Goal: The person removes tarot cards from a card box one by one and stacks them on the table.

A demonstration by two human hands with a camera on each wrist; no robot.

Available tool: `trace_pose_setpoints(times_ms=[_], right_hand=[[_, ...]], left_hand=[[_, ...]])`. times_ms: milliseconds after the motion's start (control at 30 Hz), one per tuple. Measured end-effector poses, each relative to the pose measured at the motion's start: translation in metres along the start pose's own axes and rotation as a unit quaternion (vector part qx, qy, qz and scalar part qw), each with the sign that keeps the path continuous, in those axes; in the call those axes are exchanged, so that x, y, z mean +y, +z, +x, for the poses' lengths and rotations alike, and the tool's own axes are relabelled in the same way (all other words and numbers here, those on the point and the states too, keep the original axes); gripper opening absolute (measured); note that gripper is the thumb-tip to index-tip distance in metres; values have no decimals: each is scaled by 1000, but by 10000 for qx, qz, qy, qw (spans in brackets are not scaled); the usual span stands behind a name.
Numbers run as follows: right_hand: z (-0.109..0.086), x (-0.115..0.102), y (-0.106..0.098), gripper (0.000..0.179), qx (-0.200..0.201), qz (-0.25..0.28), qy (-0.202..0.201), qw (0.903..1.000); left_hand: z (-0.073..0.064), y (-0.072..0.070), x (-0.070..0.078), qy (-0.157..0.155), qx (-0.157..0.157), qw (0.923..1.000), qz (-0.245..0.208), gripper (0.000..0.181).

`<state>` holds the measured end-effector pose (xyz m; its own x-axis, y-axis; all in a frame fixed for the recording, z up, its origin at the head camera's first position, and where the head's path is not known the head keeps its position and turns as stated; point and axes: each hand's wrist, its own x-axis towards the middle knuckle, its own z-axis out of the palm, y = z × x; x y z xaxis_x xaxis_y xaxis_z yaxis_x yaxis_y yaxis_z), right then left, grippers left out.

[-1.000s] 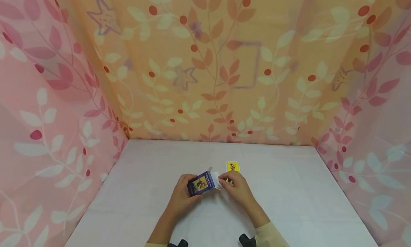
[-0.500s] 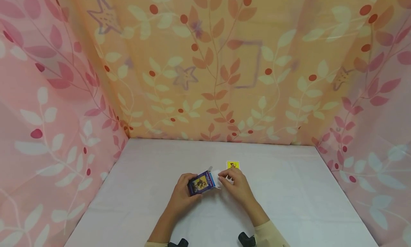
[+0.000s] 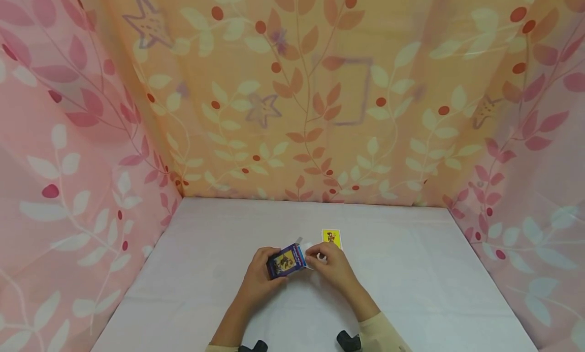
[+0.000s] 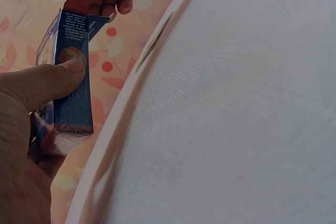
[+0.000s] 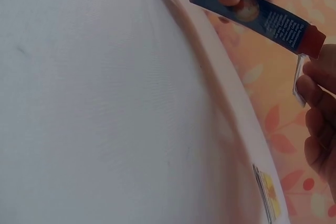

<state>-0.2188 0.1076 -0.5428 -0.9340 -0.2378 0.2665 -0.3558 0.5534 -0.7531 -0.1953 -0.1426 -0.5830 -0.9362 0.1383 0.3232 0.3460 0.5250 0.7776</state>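
My left hand [image 3: 262, 276] grips a small dark blue card box [image 3: 285, 262] with a yellow picture, thumb along its narrow side. The box is tilted, its open end facing right. In the left wrist view a red side flap [image 4: 78, 1] stands out at that end. My right hand [image 3: 335, 268] has its fingers curled at the opening, pinching the box's lid flap [image 5: 298, 82]. Just beyond that hand lies a stack of cards [image 3: 331, 236] with a yellow picture on top. The right fingers partly hide both the opening and the stack.
A white-covered table [image 3: 407, 270] lies under both hands. A yellow leaf-patterned curtain [image 3: 292, 154] hangs along its far edge, with pink curtains [image 3: 82, 204] on either side. Black wrist mounts [image 3: 349, 340] show at the front.
My right hand has moved slightly left, its fingertips closer in at the box's open end, covering more of the white flap. The left hand and box have stayed in place.
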Motion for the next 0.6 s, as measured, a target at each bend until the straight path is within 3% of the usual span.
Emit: trace_pose_setpoints(times_ms=[300, 600], right_hand=[[0, -1, 4, 16, -76, 27, -69, 9999], [1, -5, 4, 19, -176, -3, 146, 9997]], left_hand=[[1, 0, -2, 157, 50, 9998, 96, 79], [1, 0, -3, 132, 28, 9999, -10, 78]])
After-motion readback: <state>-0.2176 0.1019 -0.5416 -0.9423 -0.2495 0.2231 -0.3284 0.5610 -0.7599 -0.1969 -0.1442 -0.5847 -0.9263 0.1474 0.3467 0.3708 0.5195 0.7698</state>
